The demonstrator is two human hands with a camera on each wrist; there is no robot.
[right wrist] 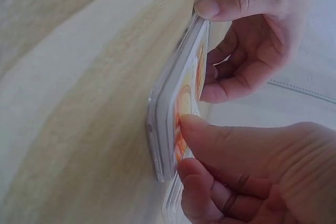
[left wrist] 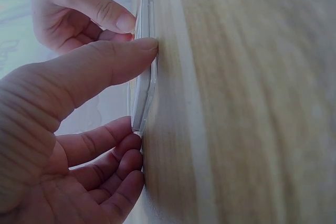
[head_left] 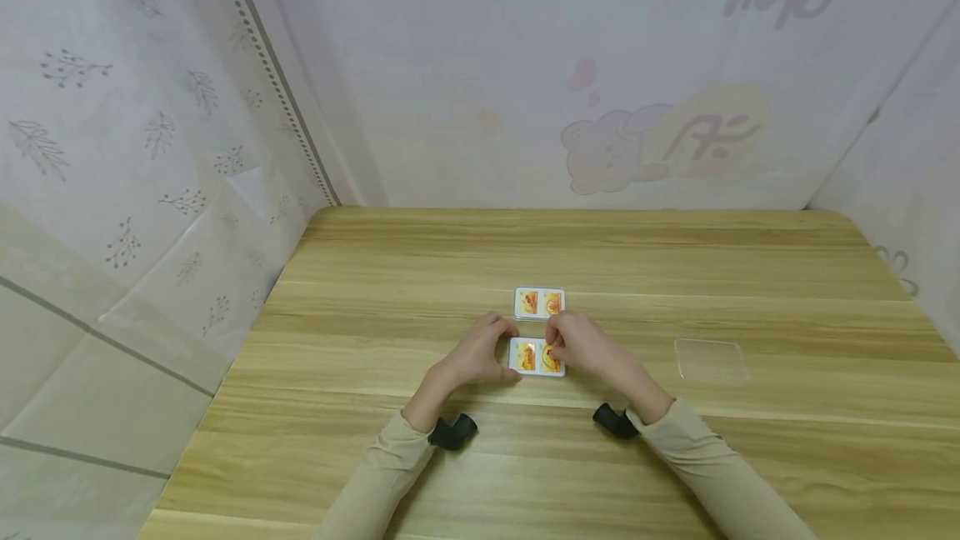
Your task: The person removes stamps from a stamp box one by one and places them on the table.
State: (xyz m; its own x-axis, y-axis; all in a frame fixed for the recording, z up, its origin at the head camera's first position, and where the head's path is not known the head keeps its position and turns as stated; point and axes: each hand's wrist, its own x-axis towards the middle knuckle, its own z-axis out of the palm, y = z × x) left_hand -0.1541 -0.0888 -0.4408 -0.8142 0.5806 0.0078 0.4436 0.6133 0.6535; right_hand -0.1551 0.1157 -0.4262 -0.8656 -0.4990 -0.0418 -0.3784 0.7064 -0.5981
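A thin rectangular clear plastic case point(head_left: 537, 372) lies on the table, with a white card bearing two orange-and-yellow pictures point(head_left: 527, 357) on top. My left hand point(head_left: 478, 352) grips the left end of the case: its thumb is on the near edge, the fingertips at the far side. Over the right-hand picture, my right hand point(head_left: 587, 346) has its thumb and curled fingers drawn together. In the right wrist view that thumb point(right wrist: 195, 125) touches the picture face at the card's edge. A second, similar case with two pictures point(head_left: 530, 303) lies just beyond.
A clear plastic sheet point(head_left: 711, 362) lies flat to the right of my right hand. The wood-grain table point(head_left: 375, 273) reaches back to a patterned curtain point(head_left: 465, 90). Dark wrist-worn pieces point(head_left: 454, 432) stick out by both wrists.
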